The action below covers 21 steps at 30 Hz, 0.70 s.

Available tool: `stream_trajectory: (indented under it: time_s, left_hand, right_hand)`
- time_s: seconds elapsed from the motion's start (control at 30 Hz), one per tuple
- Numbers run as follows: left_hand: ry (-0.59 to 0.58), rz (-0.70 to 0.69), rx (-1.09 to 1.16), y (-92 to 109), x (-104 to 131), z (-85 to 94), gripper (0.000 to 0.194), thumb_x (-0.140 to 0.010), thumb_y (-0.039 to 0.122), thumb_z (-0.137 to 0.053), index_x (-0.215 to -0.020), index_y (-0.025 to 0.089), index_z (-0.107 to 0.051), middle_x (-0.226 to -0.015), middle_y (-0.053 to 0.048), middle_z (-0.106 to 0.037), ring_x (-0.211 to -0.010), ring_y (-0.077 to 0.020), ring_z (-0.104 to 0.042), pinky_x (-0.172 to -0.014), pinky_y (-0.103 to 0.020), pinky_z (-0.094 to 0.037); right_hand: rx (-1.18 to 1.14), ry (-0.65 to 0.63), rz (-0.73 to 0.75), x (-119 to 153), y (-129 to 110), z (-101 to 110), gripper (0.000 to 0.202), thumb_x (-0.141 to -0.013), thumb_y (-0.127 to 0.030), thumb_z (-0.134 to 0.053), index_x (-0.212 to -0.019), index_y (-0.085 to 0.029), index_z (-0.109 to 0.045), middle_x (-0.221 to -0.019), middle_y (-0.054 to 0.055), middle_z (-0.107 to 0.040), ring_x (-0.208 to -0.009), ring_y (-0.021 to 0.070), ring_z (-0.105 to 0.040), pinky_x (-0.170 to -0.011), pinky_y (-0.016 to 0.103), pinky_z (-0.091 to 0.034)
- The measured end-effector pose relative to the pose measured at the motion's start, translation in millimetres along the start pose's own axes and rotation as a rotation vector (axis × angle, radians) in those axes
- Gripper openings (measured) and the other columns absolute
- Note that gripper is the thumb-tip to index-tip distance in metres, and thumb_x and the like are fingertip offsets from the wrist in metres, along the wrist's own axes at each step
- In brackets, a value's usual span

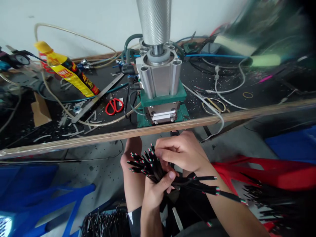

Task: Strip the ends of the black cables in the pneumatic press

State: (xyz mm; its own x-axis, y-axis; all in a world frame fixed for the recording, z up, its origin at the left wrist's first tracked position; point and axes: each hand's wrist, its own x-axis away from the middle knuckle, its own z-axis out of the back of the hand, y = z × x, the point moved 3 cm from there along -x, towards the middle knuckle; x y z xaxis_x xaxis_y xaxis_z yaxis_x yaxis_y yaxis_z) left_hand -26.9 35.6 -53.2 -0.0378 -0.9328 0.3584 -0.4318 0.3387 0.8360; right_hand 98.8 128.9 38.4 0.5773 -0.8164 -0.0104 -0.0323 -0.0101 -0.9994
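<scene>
My left hand (158, 189) is closed around a bundle of black cables (154, 168) above my lap. Their cut ends show small red, white and green wires and fan out to the upper left. A few more cables (204, 188) stick out to the right beneath my right wrist. My right hand (181, 151) is pinched at the upper side of the bundle, thumb and forefinger against one cable tip; its other fingers are curled and partly hidden. Just beyond my hands, a pneumatic press (161, 75) on a green base stands at the bench edge.
On the black bench (118, 125) lie red-handled scissors (114, 107), a steel ruler (98, 97), gold-handled scissors (214, 104), hoses and scraps. A yellow bottle (69, 72) leans left. A bin of cables (106, 223) sits below; a red stool (261, 171) with cables stands right.
</scene>
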Motion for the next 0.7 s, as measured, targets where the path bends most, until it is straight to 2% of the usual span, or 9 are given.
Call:
stream_trajectory:
  time_s: [0.07,0.13,0.2,0.27,0.33,0.53,0.7]
  left_hand:
    - [-0.027,0.01,-0.015,2.2,-0.5,-0.6,0.054,-0.072,0.066,-0.106,-0.075,0.017,-0.083,-0.062,-0.004,-0.069,-0.041,-0.0082,-0.045,-0.039,-0.022,-0.032]
    - [-0.046,0.011,-0.025,2.6,-1.7,-1.4,0.054,-0.074,0.067,-0.104,-0.075,0.018,-0.082,-0.056,0.0,-0.063,-0.041,-0.009,-0.044,-0.04,-0.022,-0.032]
    - [-0.061,0.013,-0.036,1.0,-3.1,-3.2,0.056,-0.075,0.07,-0.102,-0.075,0.018,-0.081,-0.053,0.002,-0.057,-0.042,-0.0096,-0.044,-0.042,-0.023,-0.032]
    - [-0.085,0.029,-0.051,-2.6,-3.9,-6.2,0.06,-0.075,0.073,-0.102,-0.075,0.017,-0.081,-0.054,0.001,-0.058,-0.043,-0.0097,-0.046,-0.043,-0.023,-0.034]
    - [-0.105,0.053,-0.062,-7.1,-4.0,-9.4,0.062,-0.075,0.074,-0.101,-0.074,0.015,-0.081,-0.056,0.0,-0.061,-0.044,-0.0089,-0.047,-0.044,-0.022,-0.035]
    - [-0.126,0.098,-0.049,-15.2,-3.7,-11.6,0.063,-0.075,0.073,-0.101,-0.076,0.013,-0.084,-0.054,-0.001,-0.063,-0.041,-0.0062,-0.044,-0.042,-0.02,-0.031]
    - [-0.094,0.097,-0.007,-21.3,-5.5,-6.7,0.061,-0.075,0.071,-0.102,-0.076,0.013,-0.083,-0.056,-0.002,-0.065,-0.041,-0.0074,-0.047,-0.041,-0.02,-0.032]
  right_hand:
    - [0.025,0.036,-0.024,0.0,1.8,-1.5,0.031,-0.105,-0.027,-0.07,-0.074,-0.023,-0.068,-0.058,-0.003,-0.064,-0.05,0.013,-0.057,-0.05,0.026,-0.039]
    - [-0.014,0.125,0.013,0.0,6.5,-5.2,0.033,-0.105,-0.027,-0.068,-0.073,-0.023,-0.064,-0.056,-0.005,-0.056,-0.047,0.0113,-0.048,-0.047,0.026,-0.033]
    - [-0.113,0.269,0.076,-0.2,12.4,-7.7,0.035,-0.108,-0.034,-0.067,-0.075,-0.023,-0.063,-0.06,-0.006,-0.052,-0.049,0.0108,-0.043,-0.047,0.027,-0.03]
    - [-0.22,0.437,0.149,-1.1,16.4,-6.7,0.037,-0.112,-0.043,-0.066,-0.081,-0.023,-0.064,-0.067,-0.005,-0.054,-0.054,0.0114,-0.042,-0.049,0.027,-0.032]
    - [-0.238,0.544,0.193,-3.8,16.4,-4.0,0.039,-0.114,-0.049,-0.066,-0.084,-0.024,-0.064,-0.071,-0.004,-0.056,-0.058,0.0121,-0.044,-0.053,0.028,-0.034]
    - [-0.126,0.539,0.072,-15.2,10.1,-3.5,0.042,-0.115,-0.049,-0.064,-0.082,-0.023,-0.06,-0.068,-0.005,-0.055,-0.062,0.0122,-0.05,-0.06,0.029,-0.04]
    - [-0.169,0.56,0.087,-18.9,14.0,-7.8,0.037,-0.109,-0.042,-0.072,-0.079,-0.022,-0.064,-0.066,-0.004,-0.063,-0.062,0.0123,-0.061,-0.061,0.028,-0.047]
